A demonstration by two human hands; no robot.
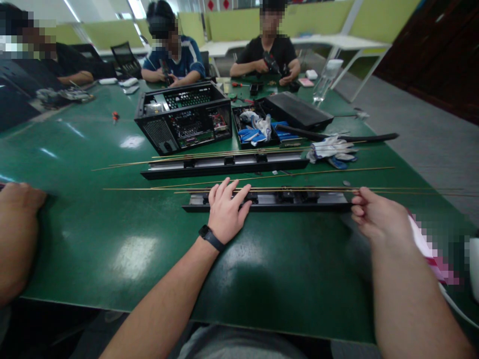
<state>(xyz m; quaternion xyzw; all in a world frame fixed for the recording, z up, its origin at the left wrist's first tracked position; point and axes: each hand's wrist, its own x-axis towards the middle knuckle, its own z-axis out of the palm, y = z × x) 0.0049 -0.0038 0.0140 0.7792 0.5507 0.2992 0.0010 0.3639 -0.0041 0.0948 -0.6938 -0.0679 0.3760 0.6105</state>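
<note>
My left hand (pixel 227 212), with a dark band on its wrist, lies spread over a long black channel (pixel 299 207) with a silvery inside. Black blocks (pixel 286 194) sit in that channel. Thin brass-coloured rods (pixel 265 189) run lengthwise along its top and pass by my left fingertips. At the channel's right end, my right hand (pixel 379 214) is closed in a pinch on the thin rods, which stretch out past it to the right. How many rods are between the fingers, I cannot tell.
Behind lies a second black channel (pixel 224 167) with more rods. Further back are an open computer case (pixel 183 119), a tray of gloves (pixel 256 129), a loose glove (pixel 333 149), a black tube (pixel 359 138) and a bottle (pixel 327 82). Another person's arm (pixel 17 239) rests at left; several people sit around.
</note>
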